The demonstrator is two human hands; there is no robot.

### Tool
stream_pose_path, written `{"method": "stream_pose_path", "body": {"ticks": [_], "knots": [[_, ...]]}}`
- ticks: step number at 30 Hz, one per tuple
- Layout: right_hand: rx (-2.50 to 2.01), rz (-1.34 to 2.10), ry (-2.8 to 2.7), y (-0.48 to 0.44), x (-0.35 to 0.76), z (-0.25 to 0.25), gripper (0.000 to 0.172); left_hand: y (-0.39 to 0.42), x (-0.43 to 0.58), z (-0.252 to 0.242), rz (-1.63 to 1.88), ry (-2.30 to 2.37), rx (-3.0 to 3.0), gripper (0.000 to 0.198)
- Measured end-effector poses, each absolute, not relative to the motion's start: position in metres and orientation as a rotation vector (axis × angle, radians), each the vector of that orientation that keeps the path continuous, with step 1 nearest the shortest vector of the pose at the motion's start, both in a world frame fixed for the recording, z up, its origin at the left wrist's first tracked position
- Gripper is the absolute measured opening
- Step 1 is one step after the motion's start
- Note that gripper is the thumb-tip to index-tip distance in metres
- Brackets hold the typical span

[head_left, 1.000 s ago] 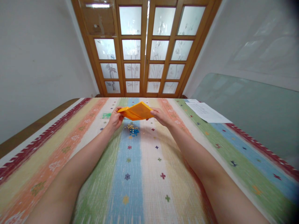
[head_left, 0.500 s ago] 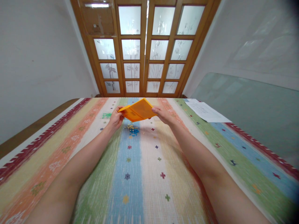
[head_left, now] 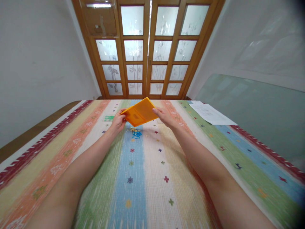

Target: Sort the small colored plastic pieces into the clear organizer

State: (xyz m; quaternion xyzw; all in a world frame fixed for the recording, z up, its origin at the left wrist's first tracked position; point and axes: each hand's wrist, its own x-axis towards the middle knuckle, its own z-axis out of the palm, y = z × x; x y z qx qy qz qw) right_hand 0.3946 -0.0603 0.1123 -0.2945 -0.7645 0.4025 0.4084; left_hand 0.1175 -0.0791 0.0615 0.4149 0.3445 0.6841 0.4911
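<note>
Both hands hold up a thin orange plastic case (head_left: 140, 113) with a fold line across its middle, tilted above the table. My left hand (head_left: 118, 121) pinches its left corner, and my right hand (head_left: 164, 116) grips its right edge. Below the case, a small heap of pale yellow and blue bits (head_left: 135, 133) lies on the cloth. The case hides whatever is directly behind it. How the far sides of the fingers sit cannot be made out.
A striped, patterned tablecloth (head_left: 154, 197) covers the table. Beyond my left hand lies a flat piece with green on it (head_left: 109, 118). White printed sheets (head_left: 209, 114) rest at the far right. Wood-framed glass doors (head_left: 147, 51) stand behind.
The orange case has tilted and now shows more of its broad face, with its lower corner slightly lower. My right hand has shifted a little left and up. The heap looks unmoved.
</note>
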Motion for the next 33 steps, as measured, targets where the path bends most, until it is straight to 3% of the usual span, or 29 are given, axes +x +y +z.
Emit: {"method": "stream_pose_path", "body": {"ticks": [6,18,20,25,30,33], "knots": [[-0.692,0.756,-2.074,-0.07,0.379,0.107,0.058,-0.085,0.131,0.066,1.639,0.817,0.915,0.032],[-0.647,0.514,-2.179,-0.066,0.356,0.069,0.088,-0.115,0.154,0.092,1.379,0.496,0.919,0.034],[-0.688,0.499,-2.139,-0.069,0.355,0.068,0.083,-0.118,0.154,0.095,1.361,0.502,0.956,0.036],[-0.892,0.486,-2.002,-0.067,0.359,0.065,0.052,-0.112,0.15,0.089,1.275,0.55,1.042,0.039],[-1.095,0.364,-2.022,-0.053,0.366,0.056,0.043,-0.086,0.126,0.054,1.477,0.996,1.219,0.013],[-1.131,0.311,-2.097,-0.043,0.365,0.05,0.04,-0.069,0.101,0.031,1.635,1.238,1.317,0.013]]}}
